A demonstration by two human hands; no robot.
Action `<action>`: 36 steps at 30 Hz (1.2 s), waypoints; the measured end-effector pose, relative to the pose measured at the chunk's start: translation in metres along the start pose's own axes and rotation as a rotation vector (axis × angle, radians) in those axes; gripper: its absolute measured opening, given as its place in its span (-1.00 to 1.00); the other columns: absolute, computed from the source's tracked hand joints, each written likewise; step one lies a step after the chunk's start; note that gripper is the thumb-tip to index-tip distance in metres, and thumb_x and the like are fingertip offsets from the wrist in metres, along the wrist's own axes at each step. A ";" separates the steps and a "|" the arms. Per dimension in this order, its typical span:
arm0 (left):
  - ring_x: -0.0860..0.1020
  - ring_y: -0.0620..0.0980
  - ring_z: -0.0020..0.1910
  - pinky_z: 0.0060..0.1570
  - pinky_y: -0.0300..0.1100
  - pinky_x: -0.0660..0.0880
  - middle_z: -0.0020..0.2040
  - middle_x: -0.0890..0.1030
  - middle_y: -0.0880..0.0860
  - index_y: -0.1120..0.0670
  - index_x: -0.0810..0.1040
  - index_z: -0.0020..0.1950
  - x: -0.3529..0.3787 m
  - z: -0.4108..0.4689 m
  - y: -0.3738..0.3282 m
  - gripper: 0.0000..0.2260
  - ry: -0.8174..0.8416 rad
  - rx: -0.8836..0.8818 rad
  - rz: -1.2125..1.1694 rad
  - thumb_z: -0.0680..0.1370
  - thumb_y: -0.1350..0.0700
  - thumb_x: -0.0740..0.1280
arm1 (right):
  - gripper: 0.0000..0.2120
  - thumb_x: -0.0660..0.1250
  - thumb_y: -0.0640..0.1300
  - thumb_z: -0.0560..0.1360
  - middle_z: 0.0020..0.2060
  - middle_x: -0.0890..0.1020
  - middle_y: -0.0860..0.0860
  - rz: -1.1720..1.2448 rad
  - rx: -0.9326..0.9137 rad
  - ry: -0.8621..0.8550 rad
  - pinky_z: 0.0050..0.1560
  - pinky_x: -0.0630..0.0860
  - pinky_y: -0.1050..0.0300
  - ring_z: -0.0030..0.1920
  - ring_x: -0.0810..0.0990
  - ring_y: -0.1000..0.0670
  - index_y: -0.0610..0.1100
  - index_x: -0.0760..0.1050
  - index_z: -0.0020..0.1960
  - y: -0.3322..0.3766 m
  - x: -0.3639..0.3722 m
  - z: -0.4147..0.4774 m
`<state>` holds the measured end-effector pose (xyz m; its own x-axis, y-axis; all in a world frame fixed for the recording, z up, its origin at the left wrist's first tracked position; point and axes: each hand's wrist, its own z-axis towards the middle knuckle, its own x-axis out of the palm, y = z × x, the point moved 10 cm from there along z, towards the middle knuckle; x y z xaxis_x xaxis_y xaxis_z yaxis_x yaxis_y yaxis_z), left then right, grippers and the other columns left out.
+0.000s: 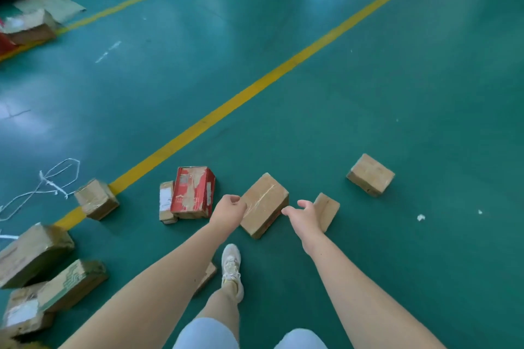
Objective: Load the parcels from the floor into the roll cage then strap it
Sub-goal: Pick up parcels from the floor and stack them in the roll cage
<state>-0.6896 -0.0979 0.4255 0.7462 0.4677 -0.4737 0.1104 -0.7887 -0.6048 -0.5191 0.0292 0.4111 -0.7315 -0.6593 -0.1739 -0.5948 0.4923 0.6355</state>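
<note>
One brown parcel (pixel 265 204) is located between two empty hands: left hand (pixel 228 212) fingers are loosely curled, right hand (pixel 304 218) fingers spread. One red box (pixel 194 193) is seen beyond the left fingers.

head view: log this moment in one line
phase: reach | left hand: beside brown parcel, no grip | right hand: open, opposite side | brown parcel: on floor
</note>
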 end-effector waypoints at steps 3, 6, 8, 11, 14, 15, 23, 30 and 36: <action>0.46 0.00 0.24 0.15 -0.19 0.33 0.37 0.48 0.07 0.15 0.37 0.45 -0.015 0.066 -0.001 -0.60 0.063 0.009 0.114 0.62 0.08 0.22 | -0.43 0.32 -0.11 0.57 0.29 0.43 0.00 0.063 0.089 -0.063 0.09 0.30 0.11 0.13 0.37 0.01 -0.10 0.22 0.52 -0.001 0.033 0.043; 0.46 -0.01 0.18 0.11 -0.21 0.33 0.34 0.49 0.07 0.14 0.38 0.43 -0.015 0.125 0.010 -0.63 0.144 0.005 0.210 0.63 0.12 0.21 | -0.43 0.31 -0.14 0.56 0.36 0.41 -0.02 0.120 0.167 -0.114 -0.05 0.36 0.17 0.03 0.44 0.04 -0.10 0.21 0.52 -0.013 0.066 0.083; 0.46 -0.03 0.13 0.07 -0.21 0.34 0.33 0.49 0.08 0.13 0.39 0.42 -0.011 0.163 0.022 -0.64 0.175 -0.015 0.246 0.63 0.13 0.21 | -0.44 0.31 -0.16 0.56 0.32 0.43 -0.02 0.146 0.219 -0.144 -0.15 0.35 0.19 -0.05 0.45 0.06 -0.10 0.21 0.52 -0.027 0.086 0.112; 0.47 -0.09 -0.02 -0.06 -0.25 0.35 0.32 0.50 0.07 0.13 0.41 0.42 0.001 0.221 0.049 -0.65 0.200 -0.059 0.262 0.63 0.14 0.21 | -0.41 0.32 -0.16 0.56 0.41 0.41 -0.06 0.184 0.292 -0.173 0.07 0.32 0.13 0.17 0.45 -0.03 -0.10 0.20 0.53 -0.057 0.109 0.159; 0.47 -0.09 -0.06 -0.13 -0.26 0.35 0.33 0.51 0.07 0.12 0.41 0.43 0.023 0.274 0.085 -0.64 0.235 -0.096 0.291 0.63 0.12 0.22 | -0.39 0.34 -0.13 0.55 0.45 0.38 -0.07 0.215 0.366 -0.195 0.15 0.30 0.10 0.34 0.42 -0.07 -0.09 0.20 0.54 -0.095 0.128 0.202; 0.47 -0.07 0.00 -0.06 -0.26 0.35 0.34 0.50 0.07 0.12 0.41 0.43 0.030 0.289 0.095 -0.64 0.245 -0.100 0.298 0.62 0.12 0.22 | -0.39 0.35 -0.11 0.55 0.44 0.38 -0.06 0.224 0.382 -0.201 0.15 0.31 0.10 0.33 0.43 -0.07 -0.08 0.20 0.53 -0.107 0.133 0.215; 0.46 -0.08 0.01 -0.02 -0.22 0.35 0.33 0.50 0.03 0.09 0.38 0.43 0.092 0.410 0.201 -0.62 0.266 -0.130 0.395 0.61 0.09 0.21 | -0.35 0.35 -0.12 0.54 0.44 0.38 -0.06 0.241 0.514 -0.197 0.14 0.30 0.08 0.28 0.42 -0.05 -0.07 0.17 0.55 -0.222 0.180 0.319; 0.39 -0.24 -0.28 -0.31 -0.32 0.32 0.37 0.43 0.02 0.08 0.22 0.54 0.136 0.469 0.259 -0.49 0.265 -0.153 0.440 0.59 0.09 0.22 | -0.31 0.35 -0.11 0.54 0.50 0.31 -0.05 0.264 0.574 -0.138 0.19 0.26 0.10 0.44 0.35 -0.08 -0.06 0.12 0.58 -0.283 0.213 0.387; 0.49 -0.14 -0.11 -0.26 -0.27 0.38 0.17 0.49 -0.05 0.05 0.28 0.45 0.161 0.488 0.285 -0.53 0.270 -0.186 0.393 0.55 0.02 0.24 | -0.47 0.39 -0.13 0.49 0.18 0.58 0.07 0.359 0.562 -0.132 -0.10 0.40 0.23 0.07 0.54 0.12 -0.04 0.35 0.42 -0.310 0.226 0.422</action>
<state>-0.8584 -0.0534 -0.1353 0.8950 0.0207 -0.4456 -0.1162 -0.9536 -0.2778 -0.6404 -0.0325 -0.1430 -0.9292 -0.3427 -0.1387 -0.3645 0.9117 0.1896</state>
